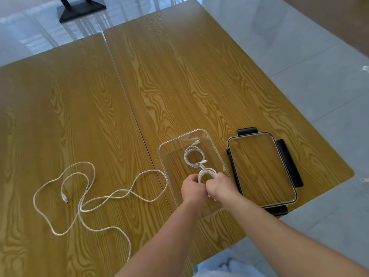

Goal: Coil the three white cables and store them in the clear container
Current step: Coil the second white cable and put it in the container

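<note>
Both hands are meeting over the near half of the clear container (214, 150), which is sitting open on the right wooden table (199, 76). The left hand (192, 188) is curling its fingers around the left side of a small white cable coil (207, 172), and the right hand (220, 186) is pinching the coil's right side and near edge, so the coil is being held between the two, just above or inside the container; whether it is touching the floor of the container cannot be told.

A second coiled cable (194, 154) is lying inside the container, in its far half, with one plug end pointing toward the far corner and another plug sticking out to the right near the held coil.

The third cable (87, 198) is sprawling loose and uncoiled on the tables to the left, its loops running from the left table (50, 116) across the seam almost to the container's left wall, with one plug end resting inside the leftmost loop.

The lid (261, 168), clear with dark clasps, is lying flat just right of the container.
</note>
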`<state>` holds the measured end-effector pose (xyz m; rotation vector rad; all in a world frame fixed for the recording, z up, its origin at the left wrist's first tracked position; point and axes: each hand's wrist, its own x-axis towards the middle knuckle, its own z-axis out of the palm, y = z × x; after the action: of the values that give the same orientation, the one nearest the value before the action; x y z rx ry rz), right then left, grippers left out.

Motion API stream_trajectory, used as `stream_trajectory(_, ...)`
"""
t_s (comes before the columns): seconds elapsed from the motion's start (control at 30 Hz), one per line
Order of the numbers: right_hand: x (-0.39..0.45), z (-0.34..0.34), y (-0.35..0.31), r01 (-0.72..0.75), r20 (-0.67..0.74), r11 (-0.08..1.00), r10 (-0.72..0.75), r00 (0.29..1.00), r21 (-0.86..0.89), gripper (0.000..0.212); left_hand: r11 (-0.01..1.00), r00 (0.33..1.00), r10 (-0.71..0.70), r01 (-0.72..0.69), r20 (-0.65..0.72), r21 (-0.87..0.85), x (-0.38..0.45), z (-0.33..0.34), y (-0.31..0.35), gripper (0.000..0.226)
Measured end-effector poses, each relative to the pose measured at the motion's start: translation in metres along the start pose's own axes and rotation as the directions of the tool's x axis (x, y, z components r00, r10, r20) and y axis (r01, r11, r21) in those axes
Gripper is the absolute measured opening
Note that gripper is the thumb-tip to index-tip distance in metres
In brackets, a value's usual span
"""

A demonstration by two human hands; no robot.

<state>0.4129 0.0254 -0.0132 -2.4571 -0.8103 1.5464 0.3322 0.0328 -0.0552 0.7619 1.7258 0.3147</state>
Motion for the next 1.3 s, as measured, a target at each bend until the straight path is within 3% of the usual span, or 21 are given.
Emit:
stream_trajectory(0.4,-0.004,-0.005,-0.003,-0.043,0.044,0.999,0.042,0.998,0.022,0.057,0.995,1.0,0.011,-0.012,0.01,0.095,0.01,-0.005,0.001,0.025)
stream_trajectory(0.57,-0.004,-0.008,-0.002,-0.048,0.054,0.997,0.045,0.998,0.055,0.045,0.996,1.0,0.008,-0.01,0.019,0.093,0.009,-0.008,0.005,0.035)
stream_trajectory(0.8,-0.016,-0.02,-0.002,-0.037,0.088,0.988,0.024,0.996,0.15,0.036,0.995,0.999,-0.002,-0.002,0.041,0.099,0.008,-0.008,0.009,0.03)
stream_trajectory(0.9,-0.016,-0.025,0.003,-0.017,0.096,0.977,-0.004,0.995,0.211,0.022,0.995,0.999,-0.02,0.015,0.048,0.096,0.006,-0.008,0.012,0.026)
stream_trajectory(1.0,-0.014,-0.029,0.005,-0.033,0.096,0.954,0.004,0.995,0.299,0.032,0.997,0.997,-0.04,0.037,0.058,0.066,0.002,-0.009,0.014,0.027)
stream_trajectory(1.1,-0.017,-0.036,0.009,-0.05,0.168,0.919,-0.018,0.986,0.39,0.025,0.997,0.994,-0.06,0.055,0.086,0.056,-0.002,-0.01,0.016,0.024)
stream_trajectory(1.3,-0.024,-0.062,0.017,-0.023,0.188,0.807,-0.109,0.976,0.59,0.046,0.998,0.989,-0.043,0.035,0.138,0.06,-0.009,-0.016,0.017,0.02)
